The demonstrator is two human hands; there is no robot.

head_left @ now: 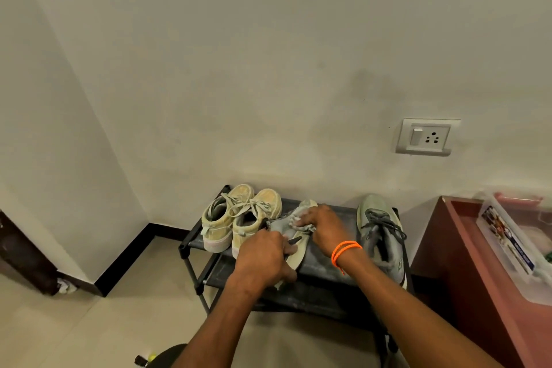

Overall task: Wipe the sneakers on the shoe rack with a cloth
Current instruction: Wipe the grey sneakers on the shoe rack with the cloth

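Two hands work one grey sneaker (291,236) lying sole-out on the shoe rack (325,269). My left hand (263,257) has its fingers curled round the heel end; my right hand (321,225) has fingers bent over a grey cloth (301,225), pressing it on the toe. I judge the shoe light and soft in the upper, stiff along the sole beneath my left fingers: grip there. The cloth is limp, so bunch it.

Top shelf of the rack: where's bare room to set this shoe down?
Bare shelf lies between the right hand and the grey sneaker. The left end is crowded: the beige pair sits tight against the left hand and cloth.
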